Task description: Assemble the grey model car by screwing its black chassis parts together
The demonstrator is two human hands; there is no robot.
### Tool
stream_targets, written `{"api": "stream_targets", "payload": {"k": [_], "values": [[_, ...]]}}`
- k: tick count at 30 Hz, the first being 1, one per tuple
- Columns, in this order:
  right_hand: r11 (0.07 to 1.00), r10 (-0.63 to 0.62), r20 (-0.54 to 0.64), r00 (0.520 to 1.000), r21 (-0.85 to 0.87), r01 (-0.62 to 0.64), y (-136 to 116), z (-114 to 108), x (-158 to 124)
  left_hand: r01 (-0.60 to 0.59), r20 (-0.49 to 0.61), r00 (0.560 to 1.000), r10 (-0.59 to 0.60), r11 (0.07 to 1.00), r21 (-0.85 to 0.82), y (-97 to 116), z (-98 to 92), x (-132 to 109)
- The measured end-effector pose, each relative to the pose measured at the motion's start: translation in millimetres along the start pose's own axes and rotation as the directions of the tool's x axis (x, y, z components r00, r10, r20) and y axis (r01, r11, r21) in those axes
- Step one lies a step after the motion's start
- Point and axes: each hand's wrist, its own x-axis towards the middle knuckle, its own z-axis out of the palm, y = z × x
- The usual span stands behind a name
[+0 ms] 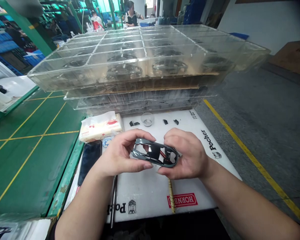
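Note:
A dark grey model car body (153,153) with window openings is held level above the white work surface (145,200). My left hand (123,151) grips its left end between thumb and fingers. Around the right end, my right hand (186,155) is closed, with its fingers curled at the far side and its thumb at the near side. Beyond the hands lie a small clear cup (147,120) and small dark parts (165,122). A thin yellowish tool (171,196) lies below my right hand, and a dark rod (113,203) lies below the left.
Stacked clear compartment trays (145,66) holding dark parts rise behind the work surface. A tissue pack (101,128) and a phone (90,161) lie at the left. The green table (30,150) borders that side. Two people are in the far background.

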Motion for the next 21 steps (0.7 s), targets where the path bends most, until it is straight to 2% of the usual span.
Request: {"api": "stream_targets", "payload": {"k": [9, 12, 14, 16, 18, 21], "values": [[0.995, -0.045, -0.011, 0.999, 0.084, 0.046, -14, 4, 0, 0.022, 0.108, 0.994, -0.012, 0.996, -0.090, -12, -1.2, -2], [0.998, -0.040, -0.038, 0.998, 0.041, 0.042, -13, 4, -1, 0.059, 0.118, 0.992, -0.038, 0.983, -0.172, -19, -6.2, -3], [1.000, -0.022, -0.079, 0.997, 0.006, 0.023, -10, 5, -2, 0.040, 0.102, 0.995, -0.015, 0.969, -0.245, -26, -8.5, -2], [0.998, 0.066, -0.102, 0.993, 0.020, -0.065, -7, 7, -3, -0.010, 0.047, 0.999, 0.024, 0.957, -0.290, -32, -8.4, 0], [0.962, 0.246, -0.096, 0.964, 0.144, -0.231, -5, 9, -4, -0.053, -0.037, 0.998, 0.044, 0.952, -0.302, -36, -5.7, 3], [0.795, 0.487, -0.031, 0.873, 0.428, -0.429, -3, 14, -5, -0.075, -0.124, 0.992, 0.039, 0.951, -0.300, -38, 1.0, 7]]}}
